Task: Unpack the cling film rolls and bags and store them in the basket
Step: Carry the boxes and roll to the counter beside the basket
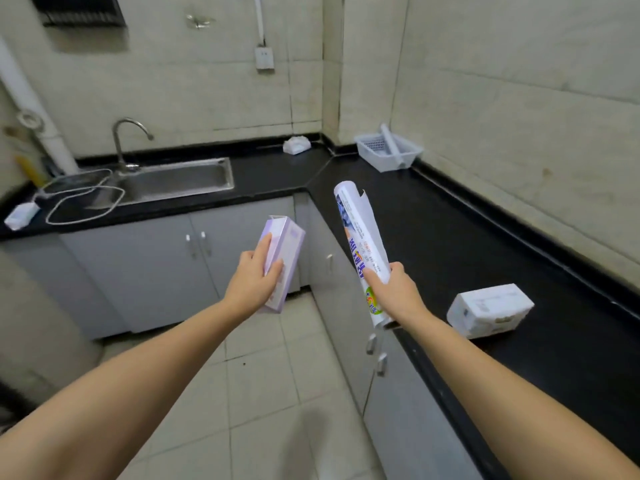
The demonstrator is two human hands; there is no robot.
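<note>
My left hand grips a pale purple box held over the floor. My right hand grips a white printed cling film roll, tilted with its top end pointing up and left, its wrapper loose at the top. A white plastic basket stands at the far end of the black counter with one plain roll lying in it. A white wrapped package lies on the counter to the right of my right hand.
A steel sink with a tap is at the back left, wire racks beside it. A crumpled white wrapper sits in the back corner. Grey cabinet doors run below the counter; the tiled floor lies under my arms.
</note>
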